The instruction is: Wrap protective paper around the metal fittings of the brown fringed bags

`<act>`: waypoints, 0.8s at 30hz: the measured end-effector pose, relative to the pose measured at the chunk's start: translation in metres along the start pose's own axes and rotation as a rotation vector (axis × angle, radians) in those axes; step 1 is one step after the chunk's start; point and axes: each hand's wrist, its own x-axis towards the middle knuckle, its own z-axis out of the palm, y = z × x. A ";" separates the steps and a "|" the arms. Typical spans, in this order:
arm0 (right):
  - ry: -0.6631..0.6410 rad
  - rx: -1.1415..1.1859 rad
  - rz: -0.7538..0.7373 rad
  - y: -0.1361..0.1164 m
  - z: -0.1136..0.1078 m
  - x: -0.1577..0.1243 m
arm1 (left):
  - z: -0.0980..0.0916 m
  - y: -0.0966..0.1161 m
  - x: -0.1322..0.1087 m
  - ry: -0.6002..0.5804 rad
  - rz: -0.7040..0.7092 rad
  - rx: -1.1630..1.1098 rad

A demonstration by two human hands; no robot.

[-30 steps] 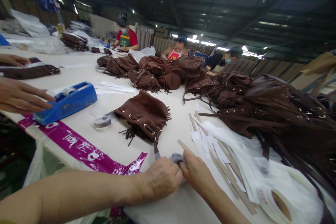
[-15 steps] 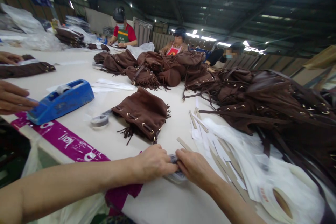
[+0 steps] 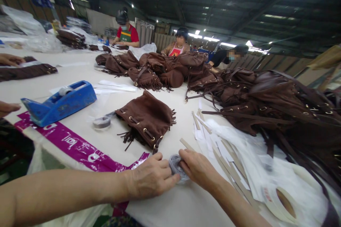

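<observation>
Near the table's front edge, a coiled bundle (image 3: 176,166) in crinkled greyish-white wrapping sits between my two hands. My left hand (image 3: 152,176) closes on its left side, thumb along the lower edge. From the right, my right hand (image 3: 198,169) pinches it, its fingertips partly inside the coil. What the wrapping covers is hidden. Just beyond my left hand lies a brown fringed drawstring bag (image 3: 149,118) with gold eyelets. At its left corner, another wrapped coil (image 3: 102,122) rests on the table.
A blue tape dispenser (image 3: 62,104) stands left, near another person's hand (image 3: 7,108). Brown bags (image 3: 170,67) are heaped at the back and right. Cardboard strips (image 3: 229,170), white plastic sheeting (image 3: 247,145) and a tape roll (image 3: 277,205) lie right. Several co-workers are around the table.
My hands have parted slightly, the left moving left and down, so more of the coil shows. The bag has shifted a little toward me. The other person's hand has drawn back from the tape dispenser.
</observation>
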 end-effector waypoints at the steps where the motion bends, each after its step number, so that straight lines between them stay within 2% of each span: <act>1: 0.013 0.018 -0.032 0.001 0.001 -0.001 | 0.002 -0.002 0.002 -0.029 -0.049 -0.024; 5: 0.061 0.066 -0.138 0.008 0.005 -0.003 | 0.009 -0.013 0.012 -0.183 -0.201 -0.072; 11: 0.047 0.117 -0.169 0.011 0.002 0.000 | 0.004 -0.030 0.027 -0.283 -0.035 -0.144; 15: 0.080 0.269 -0.091 0.013 -0.002 0.002 | 0.006 -0.035 0.035 -0.289 -0.010 -0.117; 18: 0.090 0.599 0.087 0.015 -0.001 -0.007 | 0.008 -0.035 0.035 -0.298 0.003 -0.119; 20: 0.117 0.942 0.266 0.016 0.004 -0.019 | 0.008 -0.038 0.033 -0.289 -0.084 -0.216; 22: 0.188 1.259 0.412 0.013 0.009 -0.033 | 0.008 -0.044 0.033 -0.236 -0.226 -0.454; 24: 0.260 1.462 0.479 0.006 0.014 -0.043 | 0.005 -0.052 0.038 -0.150 -0.400 -0.839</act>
